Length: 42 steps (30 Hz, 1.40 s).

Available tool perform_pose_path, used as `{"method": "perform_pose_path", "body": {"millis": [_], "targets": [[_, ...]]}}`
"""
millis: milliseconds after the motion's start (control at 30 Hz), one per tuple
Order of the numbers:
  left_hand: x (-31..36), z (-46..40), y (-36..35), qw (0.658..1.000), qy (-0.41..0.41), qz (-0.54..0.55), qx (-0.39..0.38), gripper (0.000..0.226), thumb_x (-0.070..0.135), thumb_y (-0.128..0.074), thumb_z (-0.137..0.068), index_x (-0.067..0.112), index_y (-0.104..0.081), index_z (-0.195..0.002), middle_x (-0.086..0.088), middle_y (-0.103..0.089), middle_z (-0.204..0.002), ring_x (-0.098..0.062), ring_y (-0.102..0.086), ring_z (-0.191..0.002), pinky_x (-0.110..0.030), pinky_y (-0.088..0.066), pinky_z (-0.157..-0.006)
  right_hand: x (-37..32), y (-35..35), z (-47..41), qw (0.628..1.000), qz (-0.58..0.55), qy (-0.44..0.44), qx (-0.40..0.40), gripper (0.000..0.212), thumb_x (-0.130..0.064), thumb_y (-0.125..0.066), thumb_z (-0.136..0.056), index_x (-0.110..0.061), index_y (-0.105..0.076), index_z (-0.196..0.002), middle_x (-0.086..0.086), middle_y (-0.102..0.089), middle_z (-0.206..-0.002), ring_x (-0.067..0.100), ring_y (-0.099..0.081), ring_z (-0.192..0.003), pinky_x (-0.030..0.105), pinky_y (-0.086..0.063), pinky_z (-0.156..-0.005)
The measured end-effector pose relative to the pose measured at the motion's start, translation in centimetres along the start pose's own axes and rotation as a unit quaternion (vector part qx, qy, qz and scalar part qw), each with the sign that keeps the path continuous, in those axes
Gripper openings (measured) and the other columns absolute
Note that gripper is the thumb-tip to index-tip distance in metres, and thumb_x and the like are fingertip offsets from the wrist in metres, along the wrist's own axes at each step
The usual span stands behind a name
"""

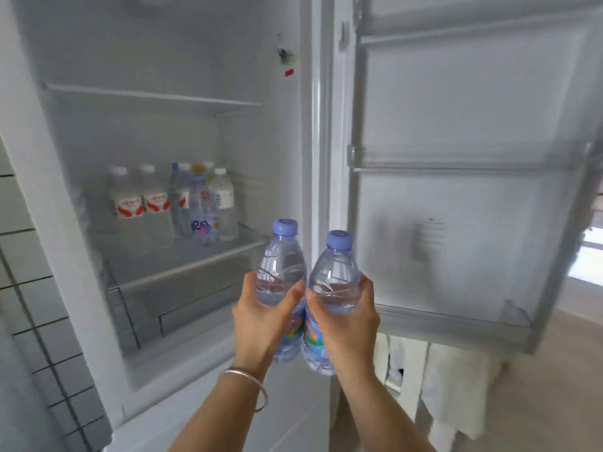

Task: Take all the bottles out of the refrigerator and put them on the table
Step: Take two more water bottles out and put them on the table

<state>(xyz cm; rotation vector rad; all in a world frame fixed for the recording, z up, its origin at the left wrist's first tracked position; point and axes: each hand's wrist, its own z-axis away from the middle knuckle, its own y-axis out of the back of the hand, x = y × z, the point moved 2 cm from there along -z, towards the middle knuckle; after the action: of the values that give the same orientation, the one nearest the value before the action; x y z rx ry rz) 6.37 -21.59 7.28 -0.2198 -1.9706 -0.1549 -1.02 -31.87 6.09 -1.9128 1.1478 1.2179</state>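
Clear bottles upright, one per hand.

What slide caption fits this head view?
Left hand and right hand each hold a blue-capped bottle before the open refrigerator, more bottles shelved.

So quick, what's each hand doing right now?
Left hand: closed around a purple-capped water bottle.
Right hand: closed around a second purple-capped bottle.

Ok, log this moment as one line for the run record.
left hand: holds water bottle | right hand: holds second bottle | fridge shelf: more bottles remain | door: open
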Motion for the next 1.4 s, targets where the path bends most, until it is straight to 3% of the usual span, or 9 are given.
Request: {"method": "perform_pose_path", "body": {"millis": [233,600,733,867,967,1067,1200,1300,1400], "targets": [[4.1,9.3,-12.8,0.990,-0.024,0.058,-0.127,0.033,0.026,-0.080,-0.070,0.035,-0.051,-0.084,0.014,-0.064,-0.082,0.014,-0.061,-0.064,-0.002,-0.043,-0.055,-0.7,17.2,0.1,0.988,0.057,0.026,0.144,0.059,-0.032,-0.085,-0.059,-0.026,-0.053,-0.109,-0.010,-0.066,-0.092,0.010,-0.066,-0.083,0.028,-0.053,-0.077],[8.8,28.0,-34.7,0.964,0.024,0.098,-0.246,0.047,0.056,-0.076,-0.054,0.029,-0.058,-0.088,0.014,-0.068,-0.082,-0.005,-0.065,-0.077,-0.026,-0.050,-0.073,-0.6,46.9,-0.2,0.950,0.184,0.009,0.252,0.065,-0.037,-0.082,-0.061,-0.019,-0.052,-0.116,-0.006,-0.059,-0.092,0.014,-0.059,-0.082,0.022,-0.044,-0.077],[9.6,32.4,-40.8,0.960,0.031,0.083,-0.265,0.040,0.042,-0.079,-0.065,0.022,-0.060,-0.094,0.012,-0.066,-0.082,-0.007,-0.065,-0.079,-0.013,-0.045,-0.067,0.5,54.8,-1.9,0.941,0.213,-0.007,0.262,0.067,-0.040,-0.081,-0.062,-0.018,-0.051,-0.117,-0.006,-0.058,-0.090,0.016,-0.058,-0.082,0.030,-0.050,-0.082],[9.1,34.1,-46.2,0.961,0.025,0.065,-0.268,0.046,0.047,-0.078,-0.063,0.022,-0.059,-0.097,0.008,-0.068,-0.087,-0.006,-0.065,-0.081,-0.016,-0.048,-0.071,2.9,59.6,-4.3,0.940,0.223,-0.019,0.255,0.067,-0.040,-0.081,-0.061,-0.018,-0.050,-0.117,-0.009,-0.056,-0.088,0.015,-0.057,-0.080,0.029,-0.050,-0.081],[8.2,33.6,-50.3,0.960,0.037,0.066,-0.270,0.041,0.035,-0.079,-0.068,0.021,-0.059,-0.100,0.013,-0.067,-0.086,0.004,-0.062,-0.079,-0.008,-0.046,-0.068,5.2,61.6,-7.2,0.944,0.224,-0.030,0.241,0.067,-0.040,-0.081,-0.061,-0.019,-0.051,-0.117,-0.009,-0.057,-0.087,0.014,-0.057,-0.077,0.026,-0.048,-0.079],[6.8,32.0,-54.9,0.962,0.047,0.060,-0.260,0.042,0.033,-0.080,-0.068,0.021,-0.059,-0.102,0.016,-0.065,-0.086,0.004,-0.062,-0.080,-0.020,-0.049,-0.075,8.1,62.9,-11.3,0.949,0.226,-0.041,0.217,0.070,-0.041,-0.081,-0.061,-0.020,-0.049,-0.120,-0.007,-0.059,-0.094,0.014,-0.059,-0.082,0.026,-0.048,-0.080],[4.2,28.5,-61.7,0.965,0.056,0.071,-0.247,0.038,0.029,-0.080,-0.069,0.021,-0.059,-0.100,0.018,-0.065,-0.083,0.013,-0.061,-0.068,-0.002,-0.045,-0.062,12.5,64.0,-18.4,0.951,0.233,-0.044,0.200,0.069,-0.042,-0.081,-0.060,-0.022,-0.050,-0.117,-0.012,-0.059,-0.088,0.013,-0.060,-0.080,0.028,-0.050,-0.081],[3.1,24.8,-66.9,0.966,0.062,0.072,-0.239,0.037,0.024,-0.081,-0.068,0.018,-0.060,-0.099,0.014,-0.067,-0.083,0.013,-0.061,-0.067,-0.001,-0.044,-0.060,15.0,64.6,-24.9,0.950,0.234,-0.046,0.203,0.064,-0.037,-0.083,-0.060,-0.020,-0.053,-0.114,-0.021,-0.053,-0.077,0.010,-0.057,-0.073,0.026,-0.049,-0.078],[1.7,20.8,-71.1,0.970,0.062,0.073,-0.224,0.036,0.019,-0.081,-0.069,0.016,-0.060,-0.098,0.013,-0.067,-0.083,0.014,-0.061,-0.065,-0.001,-0.043,-0.059,17.3,64.2,-31.0,0.954,0.220,-0.050,0.199,0.064,-0.034,-0.083,-0.061,-0.018,-0.054,-0.114,-0.014,-0.055,-0.079,0.014,-0.058,-0.075,0.025,-0.047,-0.078]]}}
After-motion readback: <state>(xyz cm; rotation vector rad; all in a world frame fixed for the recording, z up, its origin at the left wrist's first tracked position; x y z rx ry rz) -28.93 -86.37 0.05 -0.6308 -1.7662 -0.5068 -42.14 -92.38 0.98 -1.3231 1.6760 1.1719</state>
